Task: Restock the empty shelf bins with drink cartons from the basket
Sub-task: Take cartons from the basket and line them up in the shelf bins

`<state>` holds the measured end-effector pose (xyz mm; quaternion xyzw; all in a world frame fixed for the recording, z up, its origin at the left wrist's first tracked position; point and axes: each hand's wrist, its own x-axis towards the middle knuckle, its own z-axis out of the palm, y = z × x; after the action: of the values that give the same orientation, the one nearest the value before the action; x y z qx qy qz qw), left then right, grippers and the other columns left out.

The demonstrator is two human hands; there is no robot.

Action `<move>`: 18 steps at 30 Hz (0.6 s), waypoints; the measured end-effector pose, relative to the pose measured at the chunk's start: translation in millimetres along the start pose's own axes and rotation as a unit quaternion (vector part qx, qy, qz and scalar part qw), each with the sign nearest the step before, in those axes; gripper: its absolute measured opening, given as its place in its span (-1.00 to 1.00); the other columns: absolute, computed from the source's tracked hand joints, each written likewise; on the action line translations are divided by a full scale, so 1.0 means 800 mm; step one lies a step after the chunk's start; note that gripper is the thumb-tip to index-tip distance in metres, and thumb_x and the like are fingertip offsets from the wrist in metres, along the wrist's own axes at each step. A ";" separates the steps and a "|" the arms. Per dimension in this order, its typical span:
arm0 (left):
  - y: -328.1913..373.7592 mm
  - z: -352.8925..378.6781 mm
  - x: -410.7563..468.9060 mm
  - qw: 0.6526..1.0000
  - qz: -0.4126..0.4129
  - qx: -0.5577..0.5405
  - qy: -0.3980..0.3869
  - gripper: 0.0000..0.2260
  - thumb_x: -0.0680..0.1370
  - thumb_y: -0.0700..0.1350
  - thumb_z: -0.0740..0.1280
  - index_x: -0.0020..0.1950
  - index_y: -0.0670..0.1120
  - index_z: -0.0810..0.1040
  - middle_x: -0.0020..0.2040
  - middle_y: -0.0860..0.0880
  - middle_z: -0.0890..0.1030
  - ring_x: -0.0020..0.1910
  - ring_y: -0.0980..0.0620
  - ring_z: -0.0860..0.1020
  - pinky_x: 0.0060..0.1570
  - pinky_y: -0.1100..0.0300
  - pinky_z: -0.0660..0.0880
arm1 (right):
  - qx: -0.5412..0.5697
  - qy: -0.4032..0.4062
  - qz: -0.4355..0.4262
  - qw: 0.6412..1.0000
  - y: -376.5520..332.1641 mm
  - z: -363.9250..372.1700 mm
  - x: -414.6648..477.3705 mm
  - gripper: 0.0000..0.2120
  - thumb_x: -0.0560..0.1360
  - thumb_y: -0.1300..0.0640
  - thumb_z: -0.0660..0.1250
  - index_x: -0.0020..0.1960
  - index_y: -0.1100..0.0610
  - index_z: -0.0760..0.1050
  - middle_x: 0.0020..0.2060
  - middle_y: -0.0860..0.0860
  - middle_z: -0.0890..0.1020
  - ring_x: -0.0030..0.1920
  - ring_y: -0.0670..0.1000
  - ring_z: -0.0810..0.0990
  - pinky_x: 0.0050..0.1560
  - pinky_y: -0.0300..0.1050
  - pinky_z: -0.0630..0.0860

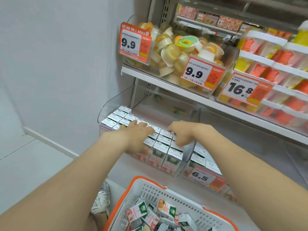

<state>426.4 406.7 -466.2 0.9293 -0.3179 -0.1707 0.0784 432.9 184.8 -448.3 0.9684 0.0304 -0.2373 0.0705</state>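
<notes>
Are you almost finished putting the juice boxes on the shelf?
Not yet. Done: the left bin is mostly filled with rows of cartons. In hand: the left hand lies flat on their tops and the right hand curls its fingers over them by the bin's wall. Left: the basket holds a heap of loose cartons, and the next bin looks only partly filled.
</notes>
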 end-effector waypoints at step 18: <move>0.029 -0.001 -0.015 0.993 -0.005 0.039 0.116 -0.50 0.59 0.06 0.45 0.48 0.04 0.37 0.34 -0.08 0.42 0.37 -0.18 0.36 0.27 -0.08 0.40 | 0.060 0.291 -0.035 0.954 -0.013 0.014 -0.054 -0.60 0.46 0.29 0.21 0.27 0.16 0.55 0.08 0.12 0.66 0.07 0.19 0.63 -0.01 0.09 0.63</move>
<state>404.7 395.7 -456.7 0.9467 -0.3086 -0.0499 0.0777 388.5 192.5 -439.8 0.9962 0.0691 0.0516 -0.0079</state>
